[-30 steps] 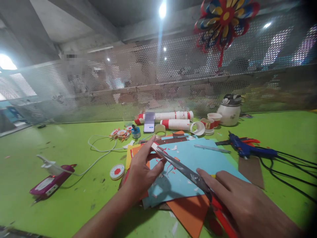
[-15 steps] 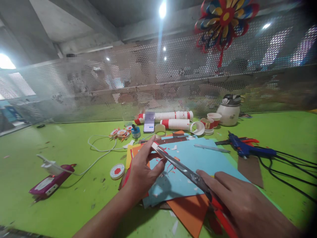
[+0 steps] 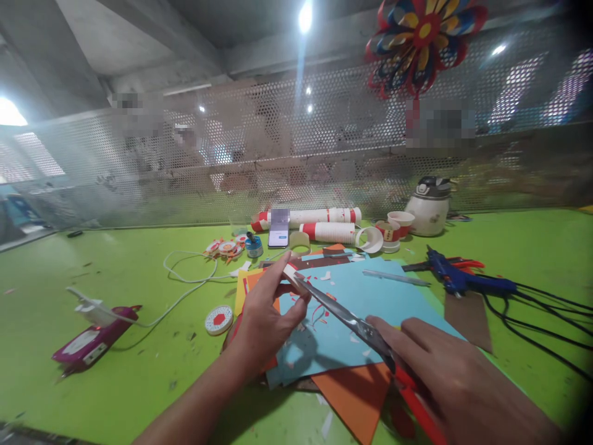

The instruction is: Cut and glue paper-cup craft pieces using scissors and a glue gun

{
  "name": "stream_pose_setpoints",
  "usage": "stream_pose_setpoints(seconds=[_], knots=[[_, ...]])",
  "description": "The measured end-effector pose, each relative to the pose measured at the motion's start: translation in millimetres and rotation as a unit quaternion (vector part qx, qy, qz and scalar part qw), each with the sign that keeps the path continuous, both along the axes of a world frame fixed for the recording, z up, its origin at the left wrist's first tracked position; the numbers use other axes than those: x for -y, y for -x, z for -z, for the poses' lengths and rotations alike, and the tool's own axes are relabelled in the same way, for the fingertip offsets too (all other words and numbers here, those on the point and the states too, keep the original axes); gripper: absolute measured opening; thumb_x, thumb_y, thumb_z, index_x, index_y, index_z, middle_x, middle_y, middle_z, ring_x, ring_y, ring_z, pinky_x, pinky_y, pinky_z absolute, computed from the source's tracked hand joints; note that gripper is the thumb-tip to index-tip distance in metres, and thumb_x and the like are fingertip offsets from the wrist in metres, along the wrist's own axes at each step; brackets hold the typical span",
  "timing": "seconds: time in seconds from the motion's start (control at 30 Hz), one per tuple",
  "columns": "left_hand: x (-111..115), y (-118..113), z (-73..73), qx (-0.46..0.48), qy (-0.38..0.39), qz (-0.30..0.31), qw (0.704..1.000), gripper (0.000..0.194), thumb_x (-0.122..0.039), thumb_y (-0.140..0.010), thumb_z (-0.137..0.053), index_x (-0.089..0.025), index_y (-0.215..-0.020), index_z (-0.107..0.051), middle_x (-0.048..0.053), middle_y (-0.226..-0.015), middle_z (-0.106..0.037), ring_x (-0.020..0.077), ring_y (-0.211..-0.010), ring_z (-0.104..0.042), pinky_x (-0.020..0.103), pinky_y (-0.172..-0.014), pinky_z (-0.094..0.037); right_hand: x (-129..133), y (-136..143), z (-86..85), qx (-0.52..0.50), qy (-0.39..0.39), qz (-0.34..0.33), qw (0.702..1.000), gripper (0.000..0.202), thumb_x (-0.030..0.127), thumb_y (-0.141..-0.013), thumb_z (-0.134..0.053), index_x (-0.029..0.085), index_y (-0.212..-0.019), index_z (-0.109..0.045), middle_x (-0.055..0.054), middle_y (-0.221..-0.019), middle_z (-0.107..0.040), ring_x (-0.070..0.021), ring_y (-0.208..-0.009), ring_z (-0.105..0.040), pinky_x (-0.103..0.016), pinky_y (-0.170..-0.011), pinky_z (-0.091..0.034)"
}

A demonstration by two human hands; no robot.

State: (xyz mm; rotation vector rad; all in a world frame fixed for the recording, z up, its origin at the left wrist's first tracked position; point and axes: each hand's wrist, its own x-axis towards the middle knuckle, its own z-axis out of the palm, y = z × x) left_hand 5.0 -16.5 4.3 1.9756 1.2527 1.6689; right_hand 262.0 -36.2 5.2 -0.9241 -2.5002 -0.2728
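Observation:
My left hand (image 3: 266, 309) pinches a small white and red piece (image 3: 291, 272), which looks like a strip or ring of paper cup; the fingers partly hide it. In my right hand (image 3: 445, 371) is a pair of scissors (image 3: 349, 321) with red handles. The tips of the nearly closed blades touch the piece by my left fingertips. Beneath both hands lies a light blue paper sheet (image 3: 370, 284), strewn with red and white scraps. An orange sheet (image 3: 354, 398) sticks out below it.
On the left are a round white disc (image 3: 218, 320) with a red centre and a purple power strip (image 3: 92, 337). A blue glue gun (image 3: 467, 281) with black cords lies right. Stacked paper cups (image 3: 328, 232), a phone (image 3: 278, 228) and a white bottle (image 3: 428, 207) stand behind.
The scissor blades have shifted slightly on the white and red piece and look more closed. My left hand keeps its hold almost in place.

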Motion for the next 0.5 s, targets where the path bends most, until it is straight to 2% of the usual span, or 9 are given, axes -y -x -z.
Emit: stream_pose_setpoints(seconds=[0.2, 0.5], knots=[[-1.0, 1.0, 0.9, -0.017, 0.001, -0.004, 1.000, 0.067, -0.011, -0.078, -0.061, -0.023, -0.141, -0.041, 0.012, -0.133, -0.056, 0.0195, -0.098, -0.066, 0.038, -0.090, -0.058, -1.2, 0.3, -0.2, 0.001, -0.009, 0.002, 1.000, 0.042, 0.014, -0.084, -0.046, 0.013, -0.126, -0.049, -0.005, -0.075, -0.058, -0.0199, -0.058, -0.061, -0.031, -0.047, -0.051], [-0.4, 1.3, 2.6, -0.052, -0.017, -0.025, 0.998, 0.064, -0.014, -0.081, -0.061, -0.023, -0.141, -0.041, 0.013, -0.135, -0.053, 0.0199, -0.099, -0.066, 0.038, -0.090, -0.058, -0.3, 0.1, 0.4, 0.008, -0.018, 0.001, 1.000, 0.038, 0.016, -0.086, -0.045, 0.012, -0.124, -0.050, -0.005, -0.074, -0.059, -0.0211, -0.056, -0.061, -0.032, -0.046, -0.050]])
